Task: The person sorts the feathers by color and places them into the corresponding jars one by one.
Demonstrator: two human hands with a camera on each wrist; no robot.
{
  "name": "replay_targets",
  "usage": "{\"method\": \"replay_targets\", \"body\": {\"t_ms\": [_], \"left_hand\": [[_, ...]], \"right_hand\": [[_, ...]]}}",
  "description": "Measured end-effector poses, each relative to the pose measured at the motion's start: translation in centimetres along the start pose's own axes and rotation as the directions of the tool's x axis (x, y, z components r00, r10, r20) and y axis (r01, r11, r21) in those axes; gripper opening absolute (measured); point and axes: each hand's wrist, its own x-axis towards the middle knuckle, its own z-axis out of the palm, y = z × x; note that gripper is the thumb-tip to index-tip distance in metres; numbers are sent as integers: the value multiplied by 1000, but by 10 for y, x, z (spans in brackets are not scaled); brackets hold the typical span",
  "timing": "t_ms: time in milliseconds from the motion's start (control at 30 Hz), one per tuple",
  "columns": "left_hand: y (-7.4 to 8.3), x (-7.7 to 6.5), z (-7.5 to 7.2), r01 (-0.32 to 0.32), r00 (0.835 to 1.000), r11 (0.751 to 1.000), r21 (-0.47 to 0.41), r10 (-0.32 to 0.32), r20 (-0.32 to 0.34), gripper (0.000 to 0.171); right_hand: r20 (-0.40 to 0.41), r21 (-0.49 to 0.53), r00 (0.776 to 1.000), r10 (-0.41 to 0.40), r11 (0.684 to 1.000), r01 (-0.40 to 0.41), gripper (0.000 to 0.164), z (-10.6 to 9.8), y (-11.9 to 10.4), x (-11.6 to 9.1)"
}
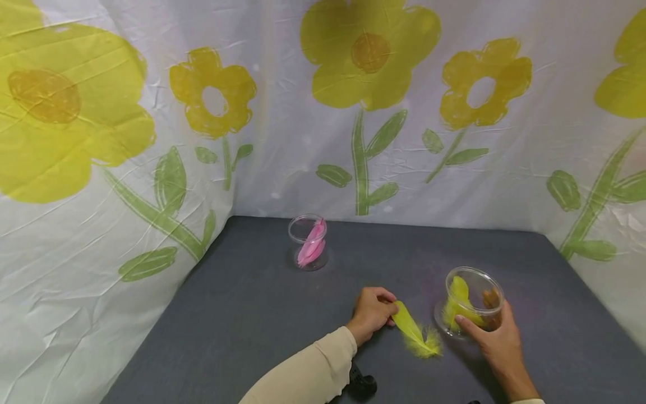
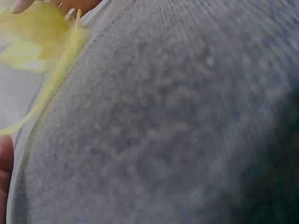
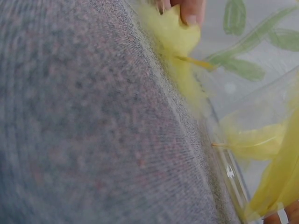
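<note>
Between the thumb and fingers of my left hand (image 1: 372,314) a yellow feather (image 1: 410,326) is pinched at its end. Its fluffy end points right, toward a clear plastic cup (image 1: 474,269). My right hand (image 1: 497,339) grips that cup from its right side, fingers behind the wall and thumb at the front. Yellow feathers (image 1: 459,292) lie inside the cup. In the right wrist view, the pinched feather (image 3: 175,35) hangs beside the cup, with yellow feathers (image 3: 261,142) showing through the clear wall. The left wrist view catches the feather (image 2: 58,70) only at its left edge.
A second clear cup (image 1: 294,238) holding pink feathers (image 1: 313,247) stands at the back of the dark grey table (image 1: 252,314). A black object (image 1: 362,386) lies by the left sleeve. A white curtain (image 1: 282,140) with printed yellow flowers surrounds the table.
</note>
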Motion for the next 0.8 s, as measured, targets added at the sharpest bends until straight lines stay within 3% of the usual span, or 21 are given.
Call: {"method": "replay_targets", "body": {"t_ms": [367,533,800], "left_hand": [[16,3,-16,-71,997,990,-124,72,3,12],[38,3,-25,-125,992,970,-206,126,-9,10],[78,4,-30,-232,973,948,-218,224,-61,8]], "right_hand": [[-5,8,1000,-11,1000,11,90,0,-1,2],[-8,10,1000,2,1000,-2,90,2,1,1],[-17,12,1000,2,1000,-2,91,3,-1,-1]]}}
